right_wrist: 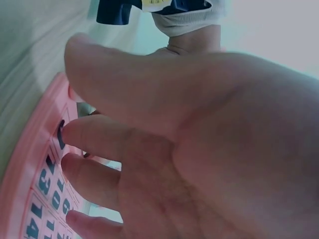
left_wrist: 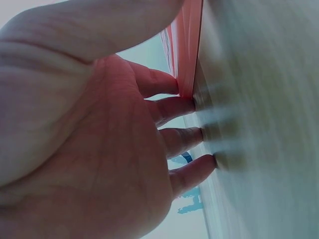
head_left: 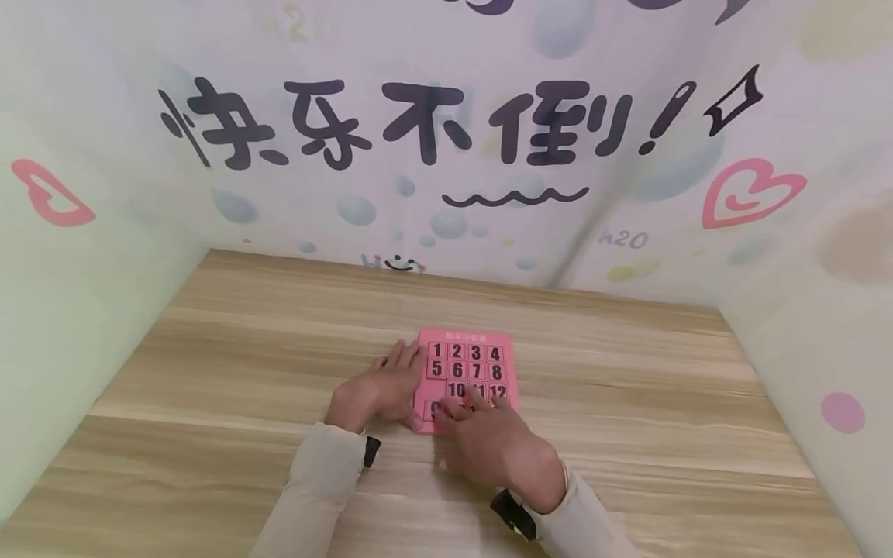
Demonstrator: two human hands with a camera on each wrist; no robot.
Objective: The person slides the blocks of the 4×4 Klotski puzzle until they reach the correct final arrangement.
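Observation:
A pink sliding number puzzle (head_left: pixel 514 387) lies flat on the table, its black-numbered tiles facing up. Tiles 1 to 8 fill the top two rows; the third row has a gap at its left end, then 10, 11 and 12. Below that gap is the 9 tile (head_left: pixel 435 408), partly covered by a fingertip. My left hand (head_left: pixel 387 391) rests along the puzzle's left side, thumb near the lower corner, several fingertips on the table. My right hand (head_left: pixel 498 446) lies over the lower rows with fingers extended, the index fingertip touching the 9 tile. It hides most of the bottom row.
The wood-grain table (head_left: pixel 628 403) extends around the puzzle on all sides. A white printed backdrop (head_left: pixel 391 217) with large dark characters rises behind the table, and pale side panels flank it. Dark straps (head_left: pixel 514 515) sit at both wrists.

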